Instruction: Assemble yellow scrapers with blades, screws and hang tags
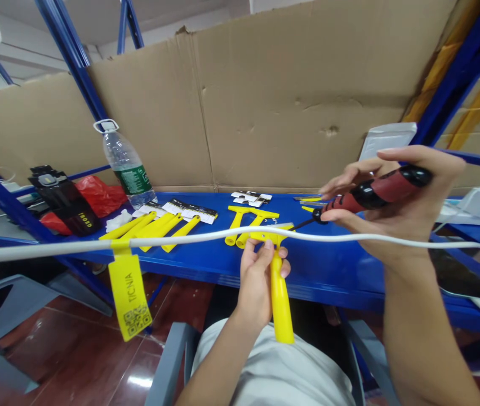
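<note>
My left hand is closed around the neck of a yellow scraper, whose handle hangs down toward my lap. In my right hand is a red and black screwdriver, its shaft pointing down-left at the scraper's head. A white cable crosses in front, so I cannot tell whether the tip touches a screw. Just beyond my left hand, two more yellow scrapers lie on the blue shelf. Further left rests a row of several yellow scrapers with black and white packaging.
The white cable spans the whole view, with a yellow tag hanging from it. A water bottle, a dark flask and a red bag stand at left. Behind is a cardboard wall; a phone lies right.
</note>
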A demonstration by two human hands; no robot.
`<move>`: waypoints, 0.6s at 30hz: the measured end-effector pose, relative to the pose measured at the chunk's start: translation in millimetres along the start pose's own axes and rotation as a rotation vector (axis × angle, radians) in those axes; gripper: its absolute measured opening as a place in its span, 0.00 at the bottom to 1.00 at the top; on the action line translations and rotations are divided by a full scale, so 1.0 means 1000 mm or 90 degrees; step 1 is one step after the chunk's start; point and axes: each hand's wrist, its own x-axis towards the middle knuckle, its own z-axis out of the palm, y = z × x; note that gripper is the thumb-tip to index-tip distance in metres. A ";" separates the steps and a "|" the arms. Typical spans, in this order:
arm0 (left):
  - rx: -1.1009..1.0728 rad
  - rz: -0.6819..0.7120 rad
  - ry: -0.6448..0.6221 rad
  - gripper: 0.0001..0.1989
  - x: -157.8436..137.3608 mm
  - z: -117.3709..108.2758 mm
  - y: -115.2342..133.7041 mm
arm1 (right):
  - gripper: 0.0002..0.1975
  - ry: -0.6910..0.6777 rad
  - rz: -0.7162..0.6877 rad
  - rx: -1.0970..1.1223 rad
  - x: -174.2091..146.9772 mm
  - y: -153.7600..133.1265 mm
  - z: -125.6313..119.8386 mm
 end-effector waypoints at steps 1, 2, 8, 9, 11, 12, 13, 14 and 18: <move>0.004 0.000 0.001 0.21 0.000 0.000 0.000 | 0.54 -0.009 -0.013 -0.007 0.001 -0.003 0.003; 0.008 -0.001 0.002 0.20 -0.001 0.000 0.000 | 0.53 -0.010 -0.028 -0.020 0.002 -0.005 0.006; 0.008 0.000 -0.003 0.21 -0.002 0.000 -0.001 | 0.47 0.055 -0.087 -0.131 0.003 -0.009 0.009; 0.002 0.003 0.000 0.21 -0.002 0.000 -0.001 | 0.43 0.041 -0.070 -0.098 0.002 -0.010 0.008; -0.004 0.007 0.007 0.21 -0.002 0.000 0.000 | 0.35 -0.005 -0.018 -0.011 0.001 -0.013 0.007; -0.005 0.008 0.008 0.21 -0.002 0.000 0.000 | 0.31 -0.029 0.008 0.025 0.001 -0.015 0.006; -0.005 0.008 0.008 0.21 -0.002 0.000 0.000 | 0.30 -0.051 0.026 0.050 0.001 -0.016 0.005; -0.005 0.007 0.006 0.21 -0.002 0.000 0.000 | 0.31 -0.071 0.031 0.064 0.001 -0.017 0.004; -0.012 0.006 0.002 0.21 -0.002 0.002 0.000 | 0.42 -0.082 -0.011 0.053 0.004 -0.020 0.007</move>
